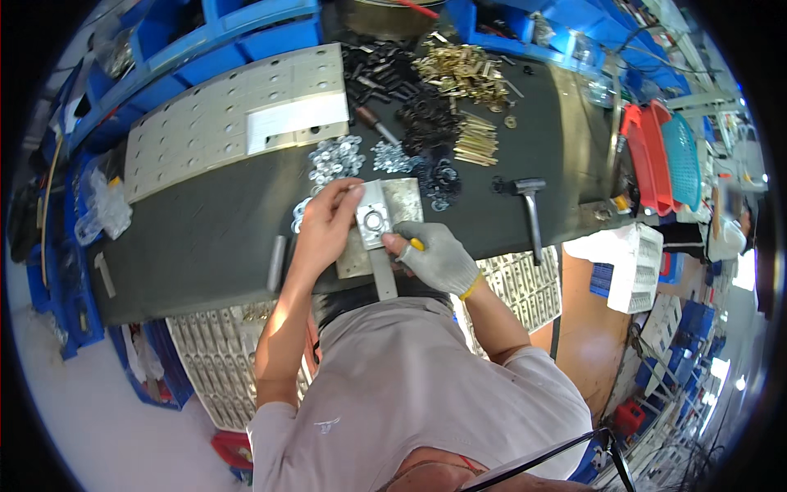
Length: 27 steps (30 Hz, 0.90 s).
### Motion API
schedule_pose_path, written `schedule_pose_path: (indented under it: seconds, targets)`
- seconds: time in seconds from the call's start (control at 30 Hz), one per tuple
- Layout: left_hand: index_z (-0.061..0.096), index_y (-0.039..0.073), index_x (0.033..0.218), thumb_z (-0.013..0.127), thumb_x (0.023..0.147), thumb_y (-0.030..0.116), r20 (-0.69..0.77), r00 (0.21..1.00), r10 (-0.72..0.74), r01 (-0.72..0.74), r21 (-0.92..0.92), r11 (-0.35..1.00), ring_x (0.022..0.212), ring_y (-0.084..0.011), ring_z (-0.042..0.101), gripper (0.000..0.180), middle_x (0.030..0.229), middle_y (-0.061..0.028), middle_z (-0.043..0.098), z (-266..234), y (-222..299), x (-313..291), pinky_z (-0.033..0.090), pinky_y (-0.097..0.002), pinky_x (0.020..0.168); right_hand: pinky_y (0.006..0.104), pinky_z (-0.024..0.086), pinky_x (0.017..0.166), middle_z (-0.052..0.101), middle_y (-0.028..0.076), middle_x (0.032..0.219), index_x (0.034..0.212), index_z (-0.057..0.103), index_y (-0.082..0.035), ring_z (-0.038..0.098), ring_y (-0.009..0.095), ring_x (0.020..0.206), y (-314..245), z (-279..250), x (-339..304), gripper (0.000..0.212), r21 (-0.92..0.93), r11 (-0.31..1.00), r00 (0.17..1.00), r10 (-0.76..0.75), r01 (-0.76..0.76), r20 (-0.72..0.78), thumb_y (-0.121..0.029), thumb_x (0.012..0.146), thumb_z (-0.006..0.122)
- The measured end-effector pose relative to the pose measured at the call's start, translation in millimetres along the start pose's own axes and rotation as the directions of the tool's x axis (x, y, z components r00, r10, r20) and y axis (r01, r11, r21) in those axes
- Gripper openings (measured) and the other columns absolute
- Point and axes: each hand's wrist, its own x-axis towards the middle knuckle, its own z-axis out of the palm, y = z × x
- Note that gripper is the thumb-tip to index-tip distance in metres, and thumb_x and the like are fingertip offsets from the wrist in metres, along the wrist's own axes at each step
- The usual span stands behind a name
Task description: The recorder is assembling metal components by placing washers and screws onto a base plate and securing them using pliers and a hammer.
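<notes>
A small silvery metal plate with a raised round ring (373, 220) lies over a flat metal block (404, 197) at the bench's near edge. My bare left hand (329, 220) grips the plate's left side, thumb near its top end. My right hand (434, 256), in a grey glove, closes on the lower right corner with the bare thumb pressed there. Its other fingers are partly hidden; a small yellow patch shows beside them. Below the plate a narrow metal strip (383, 277) sticks out toward me.
Loose washers (334, 160), small silvery parts (391, 157), dark pieces (377, 70), brass-coloured parts (463, 70) and long pins (476, 139) lie beyond my hands. A hammer (534, 217) rests right, a metal bar (277, 262) left. Behind stand a perforated board (197, 123) and blue bins (270, 37).
</notes>
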Motion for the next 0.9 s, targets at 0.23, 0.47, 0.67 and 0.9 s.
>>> schedule_pose_path:
  seconds: [0.23, 0.47, 0.67, 0.9]
  targets:
    - [0.069, 0.0, 0.126, 0.057, 0.109, 0.015, -0.126, 0.986, 0.113, -0.111, 0.027, 0.993, 0.063, -0.0023, 0.046, 0.025, 0.076, 0.0036, 0.056, -35, 6, -47, 0.037, -0.0211, 0.054, 0.0467, 0.055, 0.089, 0.072, 0.02, 0.105, 0.104, 0.074, -0.005, 0.069, 0.039, 0.101, 17, -111, 54, 0.03, -0.606, 0.785, 0.821, -0.425, 0.125, -0.381, -0.033, 0.095, 0.069]
    - [0.07, -0.003, 0.121, 0.062, 0.105, 0.007, -0.29, 0.956, 0.039, -0.024, 0.056, 0.998, 0.075, -0.0038, 0.055, 0.02, 0.088, 0.0005, 0.068, -83, -22, -94, 0.047, -0.021, 0.069, 0.0505, 0.052, 0.092, 0.07, 0.022, 0.11, 0.111, 0.069, -0.006, 0.065, 0.043, 0.106, 86, -161, 110, 0.028, -0.835, 0.546, 0.767, -0.507, -0.068, -0.394, -0.027, 0.094, 0.066]
    - [0.073, -0.002, 0.113, 0.067, 0.098, 0.003, -0.436, 0.88, 0.189, 0.055, 0.489, 0.87, 0.076, -0.0161, 0.062, 0.017, 0.087, -0.0071, 0.066, -110, -19, -76, 0.052, -0.0298, 0.071, 0.048, 0.053, 0.093, 0.07, 0.02, 0.112, 0.114, 0.068, -0.005, 0.066, 0.04, 0.108, 53, -164, 103, 0.029, -0.805, 0.58, 0.865, -0.334, -0.125, -0.375, -0.026, 0.093, 0.07]
    - [0.074, -0.002, 0.105, 0.072, 0.089, 0.001, -0.192, 0.869, 0.455, -0.125, 0.805, 0.58, 0.097, -0.0354, 0.062, 0.017, 0.099, -0.0146, 0.067, -115, -41, -40, 0.051, -0.0442, 0.085, 0.0479, 0.052, 0.095, 0.069, 0.021, 0.113, 0.113, 0.069, -0.005, 0.065, 0.041, 0.108, 44, -164, 93, 0.028, -0.813, 0.573, 0.901, -0.292, -0.103, -0.321, -0.025, 0.094, 0.07]
